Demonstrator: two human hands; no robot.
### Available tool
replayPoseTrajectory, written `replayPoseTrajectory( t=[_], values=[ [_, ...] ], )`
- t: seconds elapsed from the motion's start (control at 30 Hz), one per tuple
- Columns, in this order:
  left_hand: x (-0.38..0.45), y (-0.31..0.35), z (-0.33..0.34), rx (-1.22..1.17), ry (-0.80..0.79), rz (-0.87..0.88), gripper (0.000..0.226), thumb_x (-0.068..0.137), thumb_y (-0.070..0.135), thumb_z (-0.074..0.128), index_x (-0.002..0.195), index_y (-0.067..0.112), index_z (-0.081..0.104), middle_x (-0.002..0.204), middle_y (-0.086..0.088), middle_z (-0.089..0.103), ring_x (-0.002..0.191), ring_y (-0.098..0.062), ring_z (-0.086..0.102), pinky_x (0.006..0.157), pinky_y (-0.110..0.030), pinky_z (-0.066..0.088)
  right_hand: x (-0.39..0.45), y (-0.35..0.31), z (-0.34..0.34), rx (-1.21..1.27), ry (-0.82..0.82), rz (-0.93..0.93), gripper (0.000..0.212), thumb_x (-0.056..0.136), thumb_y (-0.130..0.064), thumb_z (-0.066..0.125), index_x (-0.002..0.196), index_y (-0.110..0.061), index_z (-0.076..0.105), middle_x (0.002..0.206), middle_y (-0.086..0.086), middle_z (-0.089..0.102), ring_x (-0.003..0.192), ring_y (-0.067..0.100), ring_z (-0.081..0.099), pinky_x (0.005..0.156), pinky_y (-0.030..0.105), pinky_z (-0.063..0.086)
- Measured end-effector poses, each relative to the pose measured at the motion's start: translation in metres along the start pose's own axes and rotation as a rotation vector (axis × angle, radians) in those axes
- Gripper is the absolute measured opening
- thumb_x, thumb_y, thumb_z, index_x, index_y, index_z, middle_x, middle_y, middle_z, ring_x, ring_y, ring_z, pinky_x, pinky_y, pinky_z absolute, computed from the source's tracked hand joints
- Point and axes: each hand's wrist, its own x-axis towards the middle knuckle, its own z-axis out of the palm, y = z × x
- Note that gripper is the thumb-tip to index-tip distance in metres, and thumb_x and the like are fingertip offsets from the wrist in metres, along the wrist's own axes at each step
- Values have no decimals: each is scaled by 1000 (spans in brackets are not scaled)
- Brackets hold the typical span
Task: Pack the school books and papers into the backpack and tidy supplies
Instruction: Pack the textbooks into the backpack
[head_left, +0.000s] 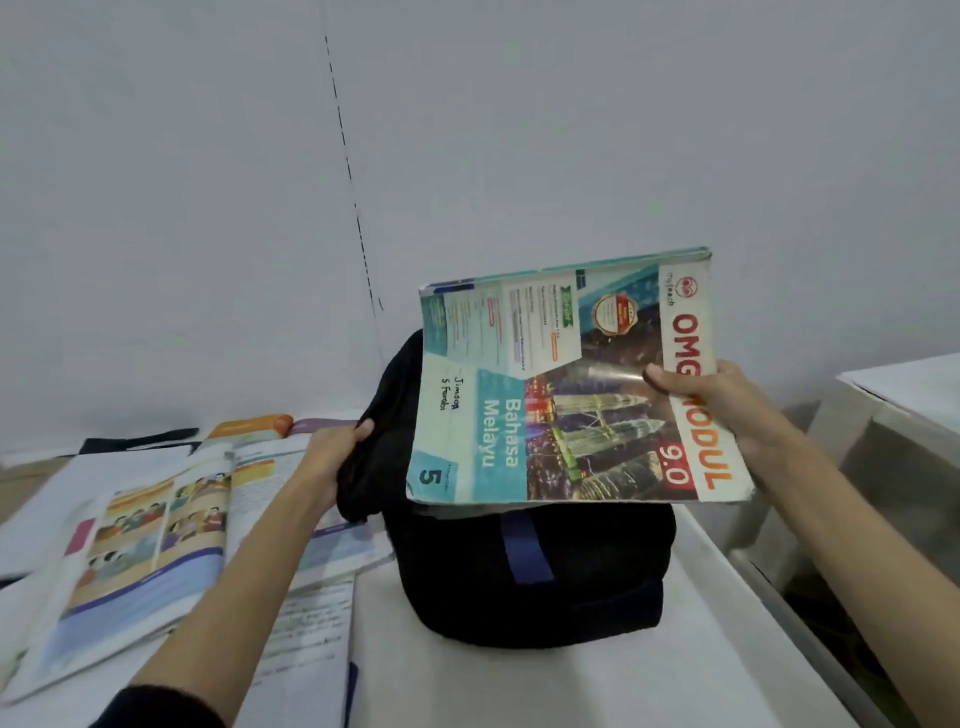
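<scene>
Open textbook (150, 540) lies near left on the white table (519, 686). Left hand (332, 457) grips the black backpack's (535, 577) flap, right hand (711, 400) pinches the workbook (566, 384) above it, probably over the opening.

Black backpack (535, 571) with blue strap, standing on a white table (519, 686) against a pale wall. Left hand (332, 457) grips the bag's dark flap at its upper left edge. Right hand (711, 400) holds a workbook (566, 384) — cover reads "OMG MODUL 9.0", "Bahasa Melayu", "5" — above the bag's top, thumb across the cover. Open illustrated textbook (150, 540) left of the bag, lying on loose printed papers (311, 623) — 1 sheet beside the bag's base
</scene>
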Motion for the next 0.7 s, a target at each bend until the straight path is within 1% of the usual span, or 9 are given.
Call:
replayPoseTrajectory(
  t=[0.1,0.2,0.23,0.33,0.43,0.5,0.57,0.63,0.7],
  values=[
    [10,27,-5,12,87,84,22,90,15,62,101,-4,63,89,-12,65,81,-24,60,82,-37,48,10,9,-6,-55,-109,108,36,66,-15,74,95,-9,54,67,8,70,51,22,67,45,28,54],
    [11,53,-6,83,92,199,12,90,15,62,85,4,62,87,-10,60,81,-21,54,74,-34,43,21,19,-14,-136,-183,215,74,42,-22,93,102,-4,53,74,15,70,54,27,68,46,30,55],
    [9,63,-3,113,85,242,15,90,15,62,79,6,62,85,-10,59,80,-20,53,72,-32,42,24,22,-17,-154,-195,240,77,41,-21,92,104,-2,53,75,16,70,55,28,68,47,31,55],
    [-3,89,9,283,96,440,23,92,19,59,73,9,68,73,-6,61,68,-18,52,67,-28,42,31,33,-24,-170,-190,301,66,54,-17,81,110,-1,49,76,16,70,56,28,68,48,31,55],
    [-22,112,28,521,150,719,30,92,21,56,68,4,62,67,-7,52,65,-16,43,62,-26,34,39,45,-33,-128,-181,321,85,36,-22,96,106,-1,53,79,20,70,56,30,68,48,32,55],
    [-39,126,43,607,152,911,38,92,18,54,59,1,45,54,-5,39,56,-16,33,54,-21,26,42,46,-31,-100,-152,362,63,57,-16,85,107,0,50,75,20,70,53,30,67,45,31,55],
    [-55,135,60,686,134,1075,41,93,16,53,56,10,37,48,0,33,52,-17,30,51,-22,25,44,48,-24,-52,-114,403,44,68,-10,69,106,-1,48,72,19,69,51,29,67,45,31,55],
    [-65,138,74,758,100,1181,36,94,17,51,60,5,46,50,-2,45,54,-20,41,56,-29,32,48,53,-15,32,-66,393,38,71,-6,65,105,-2,49,72,19,69,51,29,67,44,32,55],
    [-70,136,81,794,81,1236,30,95,19,50,73,2,61,62,-7,61,61,-23,52,62,-31,38,54,65,-2,174,52,378,23,80,1,61,101,-1,50,72,20,68,49,30,66,43,35,55]
  ],
)
